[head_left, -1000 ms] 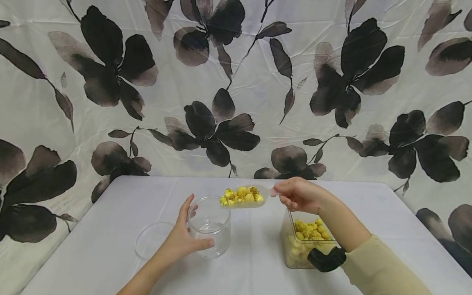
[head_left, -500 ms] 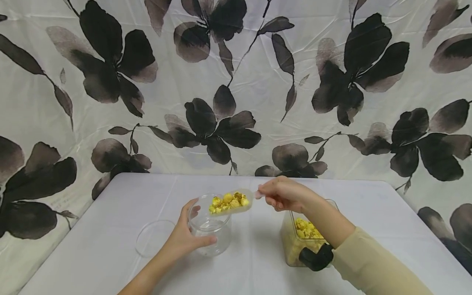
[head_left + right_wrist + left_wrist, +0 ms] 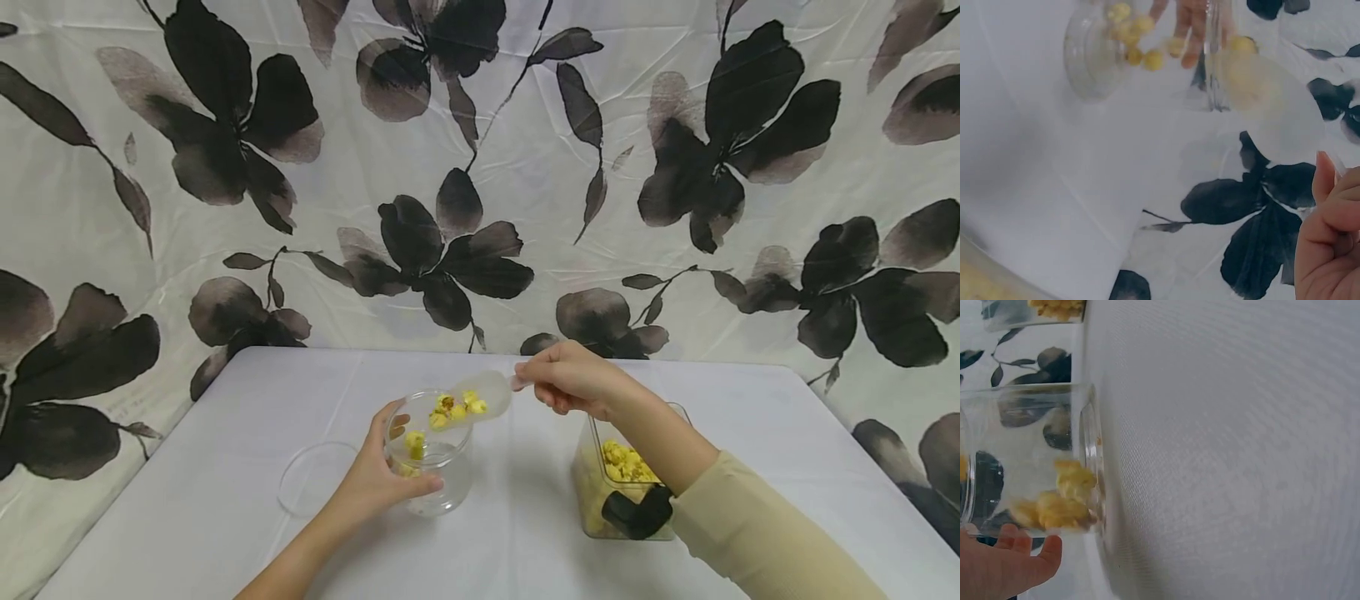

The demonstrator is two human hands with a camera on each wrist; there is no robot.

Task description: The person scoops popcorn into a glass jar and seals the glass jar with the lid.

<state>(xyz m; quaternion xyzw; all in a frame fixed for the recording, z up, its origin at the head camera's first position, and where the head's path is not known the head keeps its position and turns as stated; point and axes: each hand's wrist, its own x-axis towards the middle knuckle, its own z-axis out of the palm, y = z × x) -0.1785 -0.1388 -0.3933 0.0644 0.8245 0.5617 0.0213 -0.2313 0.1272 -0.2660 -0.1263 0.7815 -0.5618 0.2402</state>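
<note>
A clear round jar [image 3: 452,475] stands on the white table with my left hand [image 3: 378,479] around its side, thumb in front and fingers behind. My right hand [image 3: 573,382] pinches the handle of a translucent scoop [image 3: 491,390], tilted down over the jar's rim. Several yellow popcorn pieces [image 3: 459,408] are at the scoop's lower end. In the left wrist view, blurred popcorn [image 3: 1060,506] lies within the jar, near its base. The right wrist view shows popcorn pieces [image 3: 1142,25] inside the jar and the pale scoop [image 3: 1285,115] at its mouth.
A clear square container [image 3: 588,500] holding more popcorn [image 3: 626,462] stands right of the jar, partly behind my right forearm. A clear round lid [image 3: 282,490] lies left of the jar. A black device [image 3: 637,512] sits at my right wrist. Floral cloth [image 3: 450,267] hangs behind the table.
My right hand has moved left with the scoop and tipped it over the jar. Popcorn has dropped from the scoop into the jar, which was empty before. My left hand stays on the jar.
</note>
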